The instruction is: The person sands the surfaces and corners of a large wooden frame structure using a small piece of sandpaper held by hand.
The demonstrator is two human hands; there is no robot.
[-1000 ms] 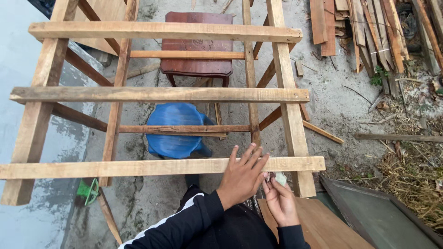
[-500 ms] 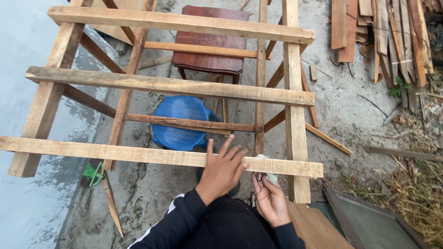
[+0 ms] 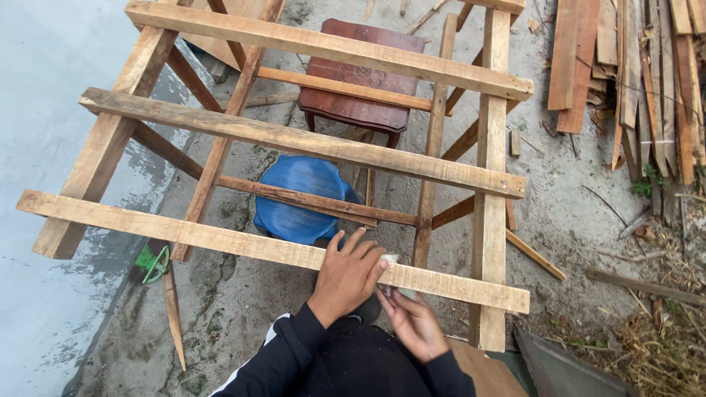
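A rough wooden frame [image 3: 488, 191] of planks stands over the ground below me. My left hand [image 3: 347, 273] lies flat with spread fingers on the nearest cross plank [image 3: 220, 239], pressing on it. Just under that plank, my right hand [image 3: 410, 317] is cupped palm up and pinches a small pale object at its fingertips; what it is cannot be told. Both arms wear black sleeves.
Under the frame sit a blue plastic stool [image 3: 298, 198] and a dark red wooden stool [image 3: 360, 95]. A stack of planks [image 3: 632, 66] lies at the upper right. A green clamp [image 3: 152, 262] lies on the concrete at left. A board [image 3: 485, 375] rests near my legs.
The view has shifted, so the frame appears tilted and lower right. My left hand slid slightly left along the near plank, and my right hand stayed beneath it.
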